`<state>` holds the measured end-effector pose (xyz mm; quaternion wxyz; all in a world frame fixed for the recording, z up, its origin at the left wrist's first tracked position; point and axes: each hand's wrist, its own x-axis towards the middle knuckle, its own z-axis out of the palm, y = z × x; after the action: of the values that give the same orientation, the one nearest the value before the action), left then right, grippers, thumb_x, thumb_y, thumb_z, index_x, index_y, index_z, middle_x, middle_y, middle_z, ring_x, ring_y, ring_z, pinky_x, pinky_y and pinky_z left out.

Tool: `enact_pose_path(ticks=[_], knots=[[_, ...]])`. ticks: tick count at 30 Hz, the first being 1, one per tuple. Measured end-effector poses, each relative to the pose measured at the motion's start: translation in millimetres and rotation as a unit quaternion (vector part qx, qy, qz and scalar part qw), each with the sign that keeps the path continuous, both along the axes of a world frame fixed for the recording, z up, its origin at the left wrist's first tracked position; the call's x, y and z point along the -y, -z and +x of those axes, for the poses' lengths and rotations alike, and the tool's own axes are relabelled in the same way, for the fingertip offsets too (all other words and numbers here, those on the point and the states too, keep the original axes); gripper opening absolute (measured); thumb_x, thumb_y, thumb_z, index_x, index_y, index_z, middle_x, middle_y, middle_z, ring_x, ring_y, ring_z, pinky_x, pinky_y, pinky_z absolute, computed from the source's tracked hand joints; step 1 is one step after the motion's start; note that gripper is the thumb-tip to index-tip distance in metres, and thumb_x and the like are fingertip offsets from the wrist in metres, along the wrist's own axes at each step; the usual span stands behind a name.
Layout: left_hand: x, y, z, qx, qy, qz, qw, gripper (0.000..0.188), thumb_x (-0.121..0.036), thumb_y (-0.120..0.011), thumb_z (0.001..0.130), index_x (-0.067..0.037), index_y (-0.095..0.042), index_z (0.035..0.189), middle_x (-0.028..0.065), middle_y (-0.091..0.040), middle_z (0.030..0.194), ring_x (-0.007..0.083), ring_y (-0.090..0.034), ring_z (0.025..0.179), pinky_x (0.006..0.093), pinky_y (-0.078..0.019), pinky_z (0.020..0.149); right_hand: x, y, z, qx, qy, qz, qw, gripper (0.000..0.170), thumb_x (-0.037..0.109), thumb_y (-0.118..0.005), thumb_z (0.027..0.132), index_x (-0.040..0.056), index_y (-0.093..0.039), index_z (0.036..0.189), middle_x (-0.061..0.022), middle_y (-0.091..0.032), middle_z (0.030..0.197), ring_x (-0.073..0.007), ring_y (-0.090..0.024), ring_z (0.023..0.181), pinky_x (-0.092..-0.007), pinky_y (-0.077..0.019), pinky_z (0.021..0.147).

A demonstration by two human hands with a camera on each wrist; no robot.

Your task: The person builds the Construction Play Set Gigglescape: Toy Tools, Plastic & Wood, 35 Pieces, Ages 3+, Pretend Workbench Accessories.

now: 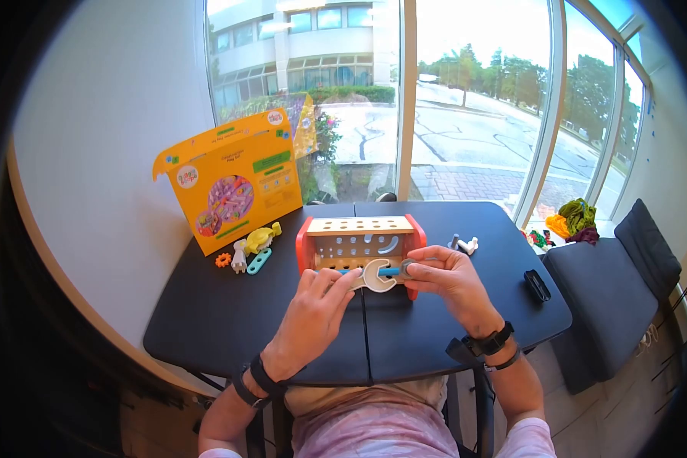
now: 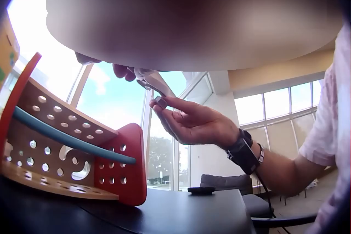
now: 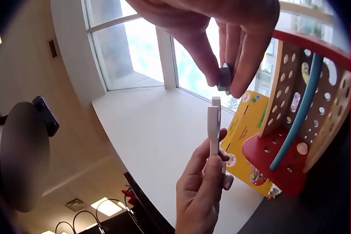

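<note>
My left hand grips a white toy wrench, its open-ended head pointing right. Between thumb and fingers, my right hand pinches a small grey toy nut. In the right wrist view the nut is held just above the wrench head, with a small gap between them. Both hands are raised in front of a wooden toy toolbox with red end panels, perforated boards and a blue rod across it. The left wrist view shows the left hand only as a large blurred shape along the top.
A yellow cardboard box stands at the back left. Before it lie yellow toy pieces, an orange gear, a white piece and a teal strip. Rightward are a white peg, a black case and a chair.
</note>
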<state>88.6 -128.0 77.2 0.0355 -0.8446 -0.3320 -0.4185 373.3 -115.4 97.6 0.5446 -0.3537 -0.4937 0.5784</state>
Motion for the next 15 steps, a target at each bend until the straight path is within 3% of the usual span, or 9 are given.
enact_pose_path(ticks=[4,15], knots=[[0,1,0,-0.008,0.002,0.013,1.0,0.045,-0.002,-0.072,0.101,-0.007,-0.068,0.145,0.0128,-0.064,0.113,0.0352,-0.057,0.102,0.0447,-0.0518,0.092,0,1,-15,-0.019,-0.012,-0.012,1.0,0.019,0.007,-0.083,0.101,-0.001,-0.075,0.116,-0.0138,-0.082,0.115,-0.0182,-0.081,0.105,-0.0318,-0.0685,0.095],[-2,2,-4,0.009,0.007,0.023,1.0,0.045,-0.002,-0.072,0.101,-0.008,-0.069,0.145,0.0119,-0.065,0.113,0.0343,-0.057,0.1,0.0443,-0.0525,0.091,2,0,-24,-0.047,-0.026,-0.014,0.998,0.017,0.013,-0.077,0.106,0.0,-0.076,0.118,-0.0132,-0.082,0.116,-0.0198,-0.081,0.108,-0.0342,-0.0683,0.097]])
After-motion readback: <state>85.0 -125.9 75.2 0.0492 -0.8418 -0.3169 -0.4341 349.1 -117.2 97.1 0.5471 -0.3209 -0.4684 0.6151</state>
